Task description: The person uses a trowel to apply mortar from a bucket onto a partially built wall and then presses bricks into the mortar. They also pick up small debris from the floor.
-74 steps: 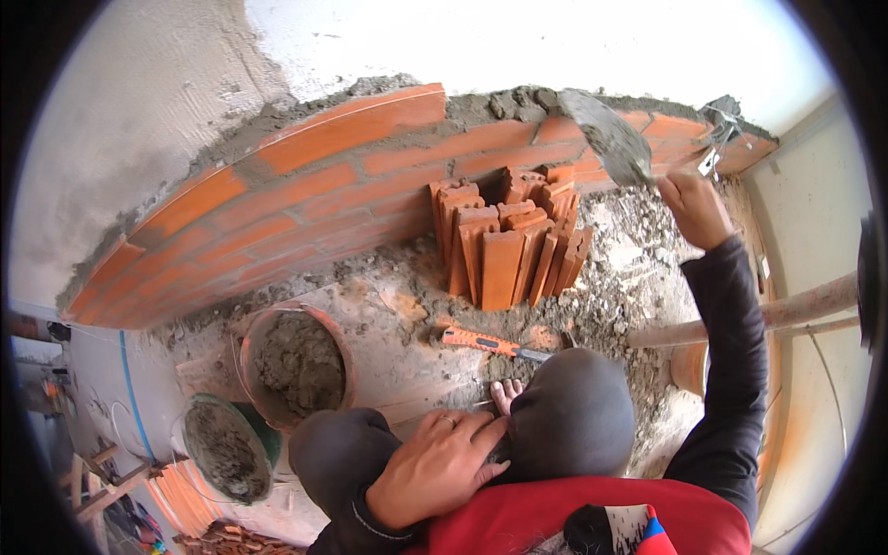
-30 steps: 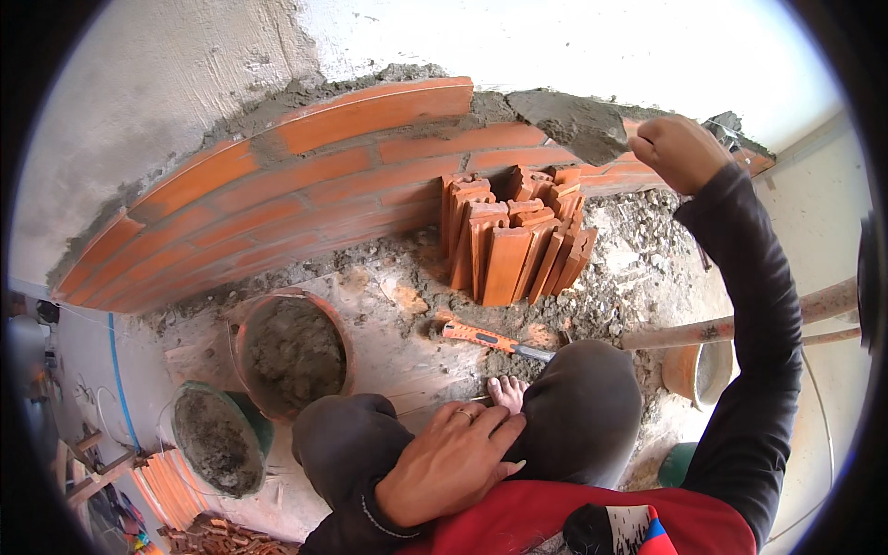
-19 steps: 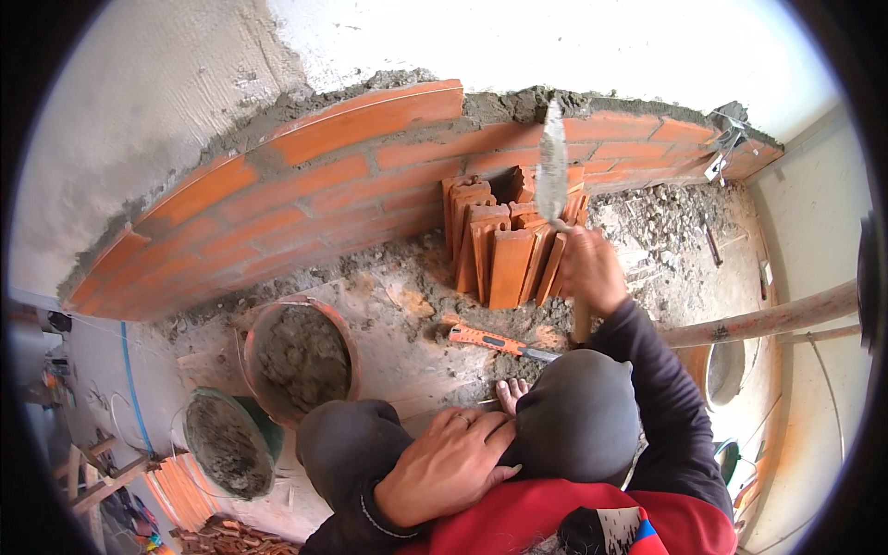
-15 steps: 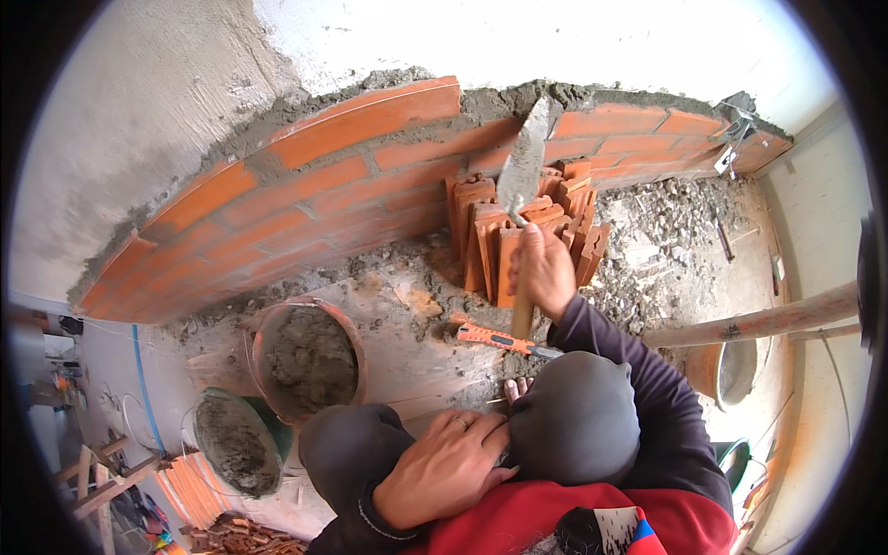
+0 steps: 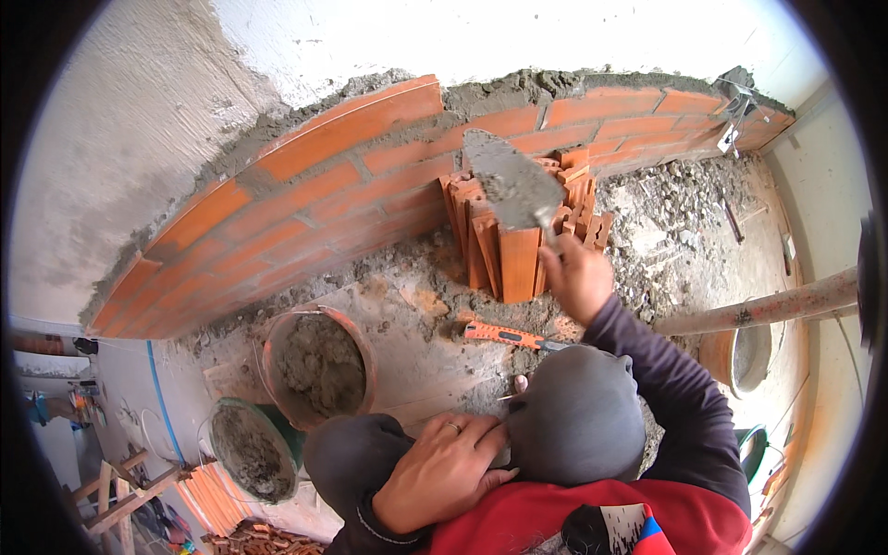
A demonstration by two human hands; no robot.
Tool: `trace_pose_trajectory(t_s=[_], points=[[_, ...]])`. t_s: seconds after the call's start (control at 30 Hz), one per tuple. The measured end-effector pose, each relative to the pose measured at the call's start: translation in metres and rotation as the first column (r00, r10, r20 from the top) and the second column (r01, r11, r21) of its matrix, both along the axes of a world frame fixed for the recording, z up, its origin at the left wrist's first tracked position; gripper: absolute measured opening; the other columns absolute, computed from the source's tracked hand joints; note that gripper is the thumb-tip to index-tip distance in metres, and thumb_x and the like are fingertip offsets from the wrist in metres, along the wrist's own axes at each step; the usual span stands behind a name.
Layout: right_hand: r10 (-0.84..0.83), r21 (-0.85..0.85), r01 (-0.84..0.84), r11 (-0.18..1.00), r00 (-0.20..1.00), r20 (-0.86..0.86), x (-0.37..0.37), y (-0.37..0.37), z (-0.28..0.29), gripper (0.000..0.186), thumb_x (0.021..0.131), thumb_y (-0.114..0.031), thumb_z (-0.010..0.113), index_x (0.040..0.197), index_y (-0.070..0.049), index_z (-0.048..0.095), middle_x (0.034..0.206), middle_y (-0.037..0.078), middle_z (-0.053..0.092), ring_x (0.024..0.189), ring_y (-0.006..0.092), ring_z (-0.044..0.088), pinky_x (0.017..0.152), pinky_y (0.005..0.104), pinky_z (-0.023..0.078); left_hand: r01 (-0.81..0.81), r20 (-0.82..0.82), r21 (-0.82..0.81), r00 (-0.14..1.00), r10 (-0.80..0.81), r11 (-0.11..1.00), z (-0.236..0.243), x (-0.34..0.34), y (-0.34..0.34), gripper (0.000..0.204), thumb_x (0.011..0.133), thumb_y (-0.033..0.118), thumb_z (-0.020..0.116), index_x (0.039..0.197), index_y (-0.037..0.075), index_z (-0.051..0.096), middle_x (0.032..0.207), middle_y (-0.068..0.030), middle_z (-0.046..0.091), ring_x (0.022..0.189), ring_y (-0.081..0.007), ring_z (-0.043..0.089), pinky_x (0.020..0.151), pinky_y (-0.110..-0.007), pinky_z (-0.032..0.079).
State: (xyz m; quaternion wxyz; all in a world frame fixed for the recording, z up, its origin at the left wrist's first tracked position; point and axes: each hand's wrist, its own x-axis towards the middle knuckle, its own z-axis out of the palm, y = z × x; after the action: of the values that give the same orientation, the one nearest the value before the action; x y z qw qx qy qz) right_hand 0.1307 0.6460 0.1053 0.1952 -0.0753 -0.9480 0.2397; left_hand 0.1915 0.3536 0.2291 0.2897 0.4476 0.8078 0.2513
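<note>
My right hand [image 5: 581, 279] is closed around the handle of a pointed trowel [image 5: 514, 181], whose broad blade is turned flat and smeared with grey mortar. The blade hangs over a stack of orange hollow bricks [image 5: 520, 264], in front of a low brick wall [image 5: 319, 191] with wet mortar along its top. My left hand [image 5: 444, 462] rests against my knee, fingers laid out and thumb apart; its fingertips are partly hidden. An orange utility knife [image 5: 504, 334] lies on the floor, just beyond my knee.
Two buckets of mortar, one orange [image 5: 368, 370] and one green [image 5: 289, 435], stand at the left. A pole [image 5: 758, 302] crosses the right side, near another bucket [image 5: 740, 356]. Rubble [image 5: 661, 227] covers the floor beside the wall. More bricks [image 5: 211, 498] sit at lower left.
The trowel has come away from the wall's top, and its blade has turned from edge-on to flat. My right hand has shifted right and slightly down. My left hand stays at the knee.
</note>
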Motion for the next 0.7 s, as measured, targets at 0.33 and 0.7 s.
trace_pose_trajectory(t_s=[0.33, 0.7], points=[[-0.216, 0.415, 0.192, 0.889, 0.976, 0.012, -0.043, 0.139, 0.044, 0.029, 0.101, -0.035, 0.057, 0.088, -0.009, 0.055, 0.067, 0.018, 0.065, 0.064, 0.0403, 0.066, 0.059, 0.051, 0.051, 0.017, 0.0, 0.022, 1.0, -0.017, 1.0, -0.002, -0.002, 0.014, 0.054, 0.093, 0.037, 0.068, 0.132, 0.001, 0.06, 0.125, -0.0145, 0.064, 0.117, -0.0326, 0.06, 0.104, -0.044, 0.042], [-0.267, 0.151, 0.259, 0.954, 0.963, 0.038, -0.011, 0.169, 0.056, 0.035, 0.1, -0.033, 0.059, 0.083, -0.003, 0.064, 0.072, 0.024, 0.064, 0.07, 0.0453, 0.064, 0.063, 0.0507, 0.051, -0.002, 0.017, 0.01, 1.0, 0.002, 1.0, -0.003, -0.008, 0.013, 0.054, 0.089, 0.036, 0.073, 0.128, 0.0, 0.062, 0.128, -0.0135, 0.063, 0.118, -0.0341, 0.059, 0.101, -0.045, 0.046]])
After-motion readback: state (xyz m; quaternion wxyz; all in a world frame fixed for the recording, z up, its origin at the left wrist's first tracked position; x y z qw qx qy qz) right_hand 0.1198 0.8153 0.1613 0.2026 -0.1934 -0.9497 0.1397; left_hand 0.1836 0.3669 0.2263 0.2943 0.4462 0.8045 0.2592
